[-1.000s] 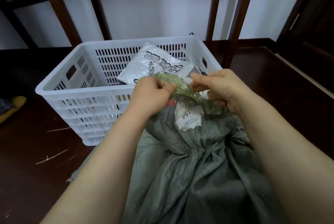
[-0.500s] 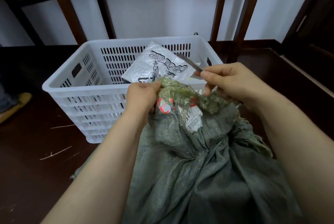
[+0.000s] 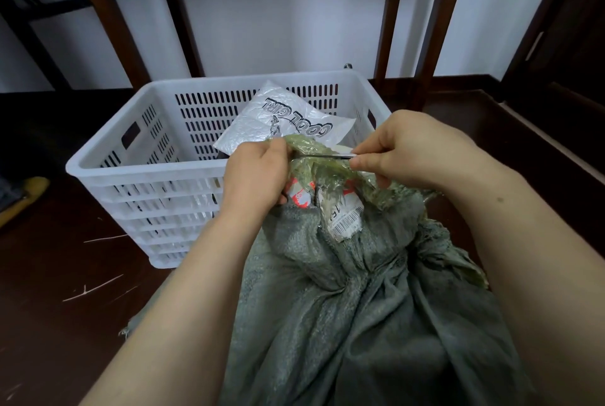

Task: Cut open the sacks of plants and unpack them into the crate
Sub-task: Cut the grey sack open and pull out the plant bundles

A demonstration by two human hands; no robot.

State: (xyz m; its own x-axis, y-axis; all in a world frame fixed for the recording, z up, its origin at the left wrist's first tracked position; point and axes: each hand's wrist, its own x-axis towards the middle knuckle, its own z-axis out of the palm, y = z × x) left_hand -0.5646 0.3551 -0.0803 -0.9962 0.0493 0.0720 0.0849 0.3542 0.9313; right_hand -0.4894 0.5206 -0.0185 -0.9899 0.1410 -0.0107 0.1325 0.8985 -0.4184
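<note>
The left hand (image 3: 258, 176) grips the taped neck (image 3: 311, 146) of the grey-green sack (image 3: 343, 307), fingers curled round the bunched top. The right hand (image 3: 406, 150) pinches a thin blade (image 3: 327, 156) laid level between the 2 grips, its tip close to the left thumb. The sack's body hangs below both hands, and the white crate (image 3: 137, 173) stands just beyond them. Best to hold the neck taut, draw the blade away from the left thumb, and cut shallow through the tape only, since the plants inside are hidden.
</note>
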